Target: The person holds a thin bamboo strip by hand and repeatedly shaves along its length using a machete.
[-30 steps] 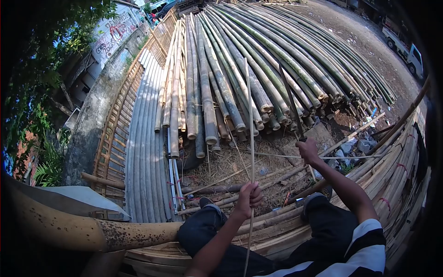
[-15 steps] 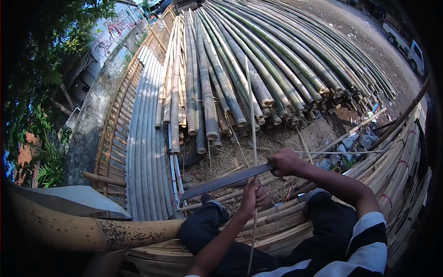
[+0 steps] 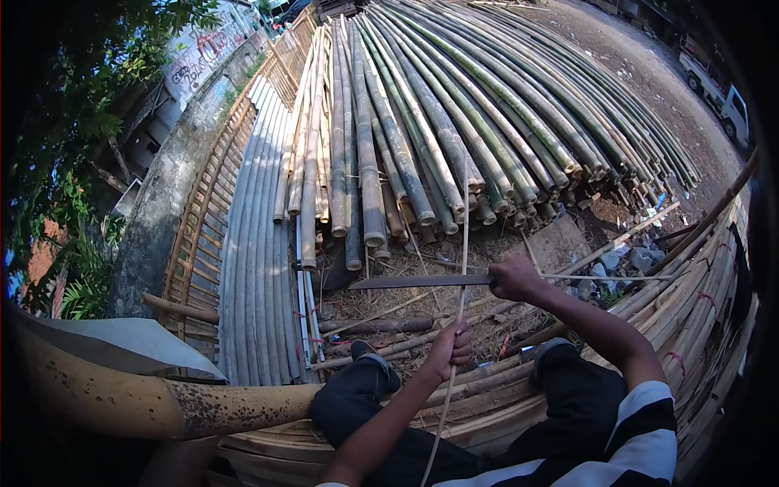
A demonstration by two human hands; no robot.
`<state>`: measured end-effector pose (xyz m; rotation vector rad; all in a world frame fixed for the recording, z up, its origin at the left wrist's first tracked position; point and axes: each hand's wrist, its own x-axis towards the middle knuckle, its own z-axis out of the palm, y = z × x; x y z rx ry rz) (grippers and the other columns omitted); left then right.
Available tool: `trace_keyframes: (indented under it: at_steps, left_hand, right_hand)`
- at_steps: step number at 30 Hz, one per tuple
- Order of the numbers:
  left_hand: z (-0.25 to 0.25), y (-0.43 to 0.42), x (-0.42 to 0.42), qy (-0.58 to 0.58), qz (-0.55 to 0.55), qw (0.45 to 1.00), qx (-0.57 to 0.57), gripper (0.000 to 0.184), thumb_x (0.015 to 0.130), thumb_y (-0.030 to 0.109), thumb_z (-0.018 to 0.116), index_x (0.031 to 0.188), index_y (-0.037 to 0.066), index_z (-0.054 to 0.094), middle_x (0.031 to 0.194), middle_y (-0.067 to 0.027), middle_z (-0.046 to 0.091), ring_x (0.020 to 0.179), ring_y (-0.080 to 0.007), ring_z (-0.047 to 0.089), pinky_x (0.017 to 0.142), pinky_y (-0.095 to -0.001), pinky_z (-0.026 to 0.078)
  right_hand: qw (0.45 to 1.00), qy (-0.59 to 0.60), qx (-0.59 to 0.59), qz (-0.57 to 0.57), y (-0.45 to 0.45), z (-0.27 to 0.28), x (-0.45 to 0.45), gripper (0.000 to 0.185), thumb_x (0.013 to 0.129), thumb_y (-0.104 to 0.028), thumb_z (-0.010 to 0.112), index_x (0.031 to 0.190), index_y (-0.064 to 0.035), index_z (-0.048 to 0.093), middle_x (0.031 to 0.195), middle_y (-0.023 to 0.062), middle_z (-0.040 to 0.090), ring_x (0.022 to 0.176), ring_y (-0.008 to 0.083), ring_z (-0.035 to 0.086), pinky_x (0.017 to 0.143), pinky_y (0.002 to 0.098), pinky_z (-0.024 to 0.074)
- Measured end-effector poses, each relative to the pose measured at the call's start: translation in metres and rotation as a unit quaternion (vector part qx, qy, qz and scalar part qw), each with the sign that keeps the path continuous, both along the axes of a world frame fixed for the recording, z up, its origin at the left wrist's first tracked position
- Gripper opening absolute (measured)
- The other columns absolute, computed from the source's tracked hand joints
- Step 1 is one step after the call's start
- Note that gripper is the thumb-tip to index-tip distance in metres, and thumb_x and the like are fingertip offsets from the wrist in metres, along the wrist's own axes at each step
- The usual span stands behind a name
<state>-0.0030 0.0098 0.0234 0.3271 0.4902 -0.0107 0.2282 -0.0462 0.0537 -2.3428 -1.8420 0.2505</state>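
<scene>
My right hand [image 3: 514, 278] is closed round the handle of a long machete [image 3: 414, 282]. The dark blade points left and lies across a thin bamboo strip [image 3: 465, 223], which it seems to touch. Lower down, my left hand [image 3: 449, 347] is wrapped round the same strip. From there the strip runs up past the blade toward the bamboo pile, and its lower end bends down over my lap. The handle is mostly hidden inside my right fist.
Long bamboo poles [image 3: 438, 138] lie stacked ahead. Bundled split bamboo [image 3: 690, 300] curves along the right. On the left are corrugated sheets [image 3: 256, 243], a bamboo rack [image 3: 199, 235] and a thick spotted bamboo pole [image 3: 203, 410]. A truck [image 3: 718, 97] stands far right.
The machete has moved up and forward along the strip, away from my left hand, and its blade is now nearly level. My left hand has dropped slightly, and the strip's top has swung right.
</scene>
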Motion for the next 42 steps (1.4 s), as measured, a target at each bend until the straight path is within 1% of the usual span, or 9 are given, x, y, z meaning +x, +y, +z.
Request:
trace_keyframes:
  at_steps: [6,12,21,26,30,32,37,41,42]
  left_hand:
    - [0.017,-0.014,-0.004,0.021,-0.002,0.999,0.032,0.033,0.099,0.039,0.036,0.074,0.018,0.037,0.051,0.0087,0.021,0.037,-0.0018,0.014,0.032,-0.0178,0.011]
    - [0.013,-0.032,-0.002,0.027,-0.069,0.997,0.003,0.032,0.099,0.038,0.037,0.074,0.018,0.036,0.050,0.0085,0.020,0.036,-0.0014,0.014,0.030,-0.0177,0.012]
    - [0.013,0.008,0.012,-0.003,0.000,1.000,0.010,0.032,0.099,0.037,0.037,0.074,0.017,0.036,0.051,0.0078,0.020,0.038,-0.0027,0.015,0.032,-0.0190,0.012]
    - [0.002,0.012,0.009,-0.009,0.012,1.000,-0.004,0.033,0.099,0.038,0.037,0.073,0.017,0.036,0.050,0.0076,0.021,0.037,-0.0029,0.015,0.032,-0.0189,0.012]
    - [-0.004,0.009,0.010,-0.011,0.006,1.000,-0.028,0.034,0.099,0.039,0.036,0.073,0.017,0.036,0.050,0.0075,0.020,0.036,-0.0031,0.014,0.032,-0.0191,0.012]
    - [-0.003,0.006,0.010,-0.088,0.010,0.990,-0.108,0.034,0.099,0.039,0.035,0.073,0.017,0.036,0.049,0.0075,0.019,0.035,-0.0034,0.013,0.031,-0.0195,0.011]
    - [-0.018,0.000,-0.002,-0.093,0.025,0.986,-0.134,0.032,0.099,0.039,0.036,0.074,0.018,0.036,0.049,0.0074,0.019,0.034,-0.0033,0.013,0.030,-0.0193,0.011]
    - [-0.001,-0.009,-0.013,-0.080,0.025,0.991,-0.100,0.032,0.099,0.037,0.035,0.074,0.018,0.036,0.048,0.0072,0.019,0.033,-0.0031,0.013,0.030,-0.0191,0.012]
    - [0.002,-0.010,-0.017,-0.089,0.026,0.991,-0.098,0.032,0.100,0.037,0.034,0.074,0.018,0.036,0.048,0.0072,0.019,0.033,-0.0032,0.012,0.030,-0.0192,0.012]
  right_hand:
    - [0.997,0.006,0.058,0.056,0.001,0.003,-0.001,0.015,0.063,-0.020,0.063,0.066,-0.0063,0.057,0.057,0.0155,0.057,0.057,0.0368,0.060,0.055,0.0467,0.0486]
    - [0.950,-0.090,0.059,-0.292,-0.030,-0.011,0.143,0.021,0.063,-0.017,0.060,0.073,0.0016,0.065,0.069,0.0226,0.062,0.069,0.0375,0.064,0.067,0.0453,0.0529]
    - [0.909,0.033,0.057,-0.411,-0.103,-0.046,0.149,0.033,0.062,-0.024,0.059,0.079,0.0048,0.063,0.078,0.0282,0.061,0.080,0.0428,0.062,0.074,0.0471,0.0501]
    - [0.931,0.043,0.070,-0.357,-0.074,-0.034,0.132,0.033,0.062,-0.025,0.061,0.079,0.0039,0.062,0.076,0.0276,0.061,0.075,0.0428,0.061,0.070,0.0482,0.0488]
    - [0.972,0.106,0.086,-0.193,-0.049,-0.024,0.076,0.028,0.064,-0.026,0.063,0.075,-0.0009,0.061,0.069,0.0233,0.060,0.072,0.0403,0.061,0.068,0.0483,0.0487]
    - [0.987,0.104,0.062,-0.105,-0.037,-0.019,0.036,0.025,0.066,-0.026,0.063,0.074,-0.0019,0.060,0.068,0.0215,0.060,0.069,0.0397,0.061,0.067,0.0487,0.0485]
    - [0.991,0.096,0.016,0.090,-0.017,0.002,-0.039,0.020,0.066,-0.024,0.061,0.074,-0.0056,0.060,0.062,0.0181,0.059,0.064,0.0375,0.061,0.059,0.0483,0.0490]
    - [0.994,0.057,0.021,0.096,-0.004,0.005,-0.029,0.020,0.062,-0.023,0.061,0.073,-0.0066,0.061,0.065,0.0176,0.060,0.064,0.0367,0.062,0.057,0.0470,0.0487]
    - [0.998,0.050,0.033,0.031,-0.002,0.001,-0.017,0.020,0.062,-0.023,0.061,0.072,-0.0066,0.063,0.065,0.0180,0.061,0.065,0.0363,0.062,0.059,0.0462,0.0498]
